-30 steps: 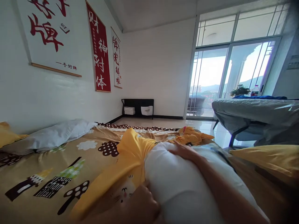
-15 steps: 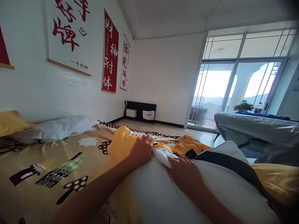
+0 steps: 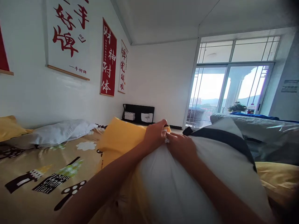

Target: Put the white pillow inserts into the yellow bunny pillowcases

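Observation:
A big white pillow (image 3: 177, 183) lies in front of me on the bed, partly inside a yellow pillowcase (image 3: 121, 137) with a dark band across its right side. My left hand (image 3: 155, 134) grips the yellow pillowcase edge at the pillow's far end. My right hand (image 3: 181, 146) is closed on the pillow's white corner right beside it, the two hands touching.
The bed sheet (image 3: 42, 174) is tan with cartoon prints. A grey-white pillow (image 3: 56, 132) and a yellow one (image 3: 9, 126) lie along the left wall under hanging scrolls. A covered table (image 3: 257, 130) stands at the right before glass doors. A low black shelf (image 3: 139, 112) sits in the far corner.
Both hands have moved up and away from me to the pillow's far end and come together. The pillow's end and the yellow pillowcase have been lifted higher.

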`<move>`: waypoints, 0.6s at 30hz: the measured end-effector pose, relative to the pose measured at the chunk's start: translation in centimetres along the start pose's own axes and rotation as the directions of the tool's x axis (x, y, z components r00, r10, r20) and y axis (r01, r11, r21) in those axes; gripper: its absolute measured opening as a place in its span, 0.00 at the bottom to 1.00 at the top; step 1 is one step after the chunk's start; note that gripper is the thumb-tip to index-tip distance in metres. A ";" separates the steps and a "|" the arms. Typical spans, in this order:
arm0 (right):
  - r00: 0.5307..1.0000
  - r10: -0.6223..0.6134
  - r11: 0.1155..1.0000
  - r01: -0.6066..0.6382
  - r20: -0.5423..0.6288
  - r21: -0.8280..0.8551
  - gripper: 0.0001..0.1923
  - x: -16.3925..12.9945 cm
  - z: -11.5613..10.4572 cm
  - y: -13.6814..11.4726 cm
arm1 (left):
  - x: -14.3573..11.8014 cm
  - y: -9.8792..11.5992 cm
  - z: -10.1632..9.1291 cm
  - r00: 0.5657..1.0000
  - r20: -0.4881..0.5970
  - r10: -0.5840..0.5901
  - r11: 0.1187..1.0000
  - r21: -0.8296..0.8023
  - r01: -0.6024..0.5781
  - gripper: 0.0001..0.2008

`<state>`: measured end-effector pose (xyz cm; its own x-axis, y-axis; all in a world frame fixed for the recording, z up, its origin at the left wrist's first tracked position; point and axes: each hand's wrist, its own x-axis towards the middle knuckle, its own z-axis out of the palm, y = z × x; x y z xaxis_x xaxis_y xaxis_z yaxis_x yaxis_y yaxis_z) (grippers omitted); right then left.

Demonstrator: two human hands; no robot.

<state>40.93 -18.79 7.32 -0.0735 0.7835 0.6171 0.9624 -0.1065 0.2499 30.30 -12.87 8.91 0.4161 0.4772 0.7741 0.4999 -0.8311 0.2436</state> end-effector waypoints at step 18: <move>0.977 -0.203 0.620 0.180 -0.066 0.763 0.16 -0.8 5.0 3.5 | -9.2 -6.0 4.1 0.940 0.331 0.085 0.961 0.221 -0.165 0.09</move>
<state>45.64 -16.75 3.96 -0.2846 0.7469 0.6009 0.7833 0.5426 -0.3033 26.59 -11.04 -2.08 0.6850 0.4724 0.5546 0.5801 -0.8142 -0.0229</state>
